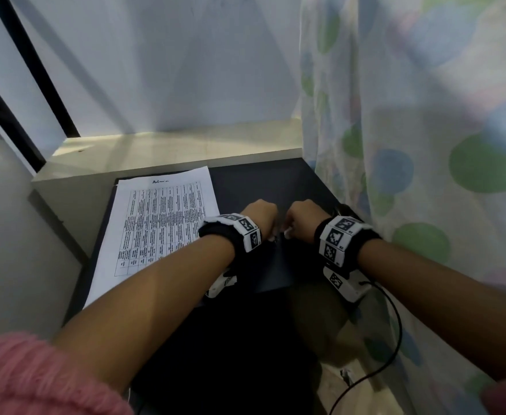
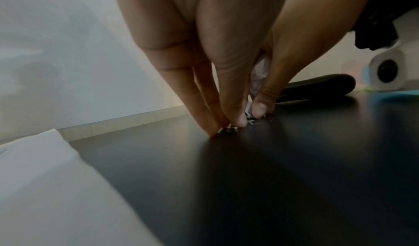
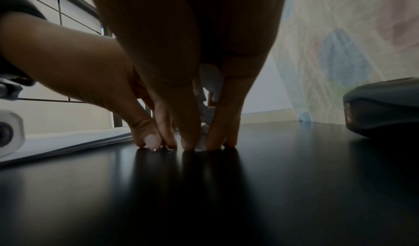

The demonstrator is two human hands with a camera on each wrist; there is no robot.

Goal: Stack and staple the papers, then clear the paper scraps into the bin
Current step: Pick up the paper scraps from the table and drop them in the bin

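Observation:
On the black table both hands stand fingertips-down, close together. My left hand pinches tiny paper scraps against the tabletop with thumb and fingertips. My right hand touches the table beside it, with white paper scraps bunched between its curled fingers; they also show in the left wrist view as scraps. The printed paper stack lies flat to the left of the hands. The black stapler rests on the table behind the right hand, by the curtain.
A dotted curtain hangs along the table's right edge. A pale ledge and wall close the far side. A cable drops from the right wrist camera past the table's near right corner. No bin is in view.

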